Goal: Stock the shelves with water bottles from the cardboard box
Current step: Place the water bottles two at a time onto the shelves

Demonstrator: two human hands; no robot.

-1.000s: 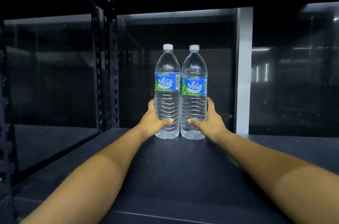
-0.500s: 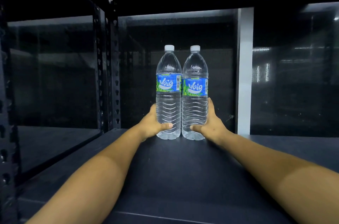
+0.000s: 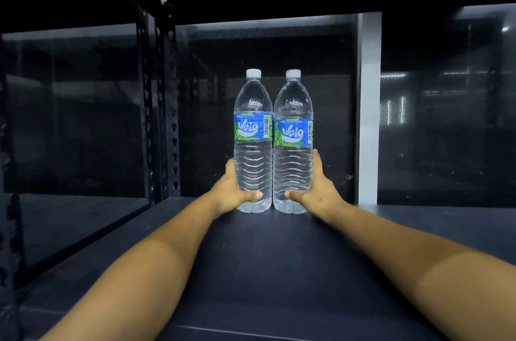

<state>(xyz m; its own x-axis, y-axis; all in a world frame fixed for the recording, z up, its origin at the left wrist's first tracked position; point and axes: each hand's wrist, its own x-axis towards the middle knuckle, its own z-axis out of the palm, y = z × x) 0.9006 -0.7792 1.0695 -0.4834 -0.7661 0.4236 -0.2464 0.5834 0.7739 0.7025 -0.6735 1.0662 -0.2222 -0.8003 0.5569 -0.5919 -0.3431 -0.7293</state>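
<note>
Two clear water bottles with white caps and blue-green labels stand upright side by side, touching, at the back of a dark shelf board (image 3: 259, 271). My left hand (image 3: 227, 194) grips the lower body of the left bottle (image 3: 253, 145), thumb across its front. My right hand (image 3: 319, 191) grips the lower body of the right bottle (image 3: 293, 148) the same way. Both arms reach straight in over the shelf. The cardboard box is out of view.
A black perforated upright post (image 3: 167, 106) stands left of the bottles, with a neighbouring shelf bay (image 3: 72, 217) beyond it. A white vertical post (image 3: 369, 109) stands to the right at the back. A dark shelf underside hangs overhead.
The two bottles and both hands have slid a little farther back on the shelf; the grips are unchanged.
</note>
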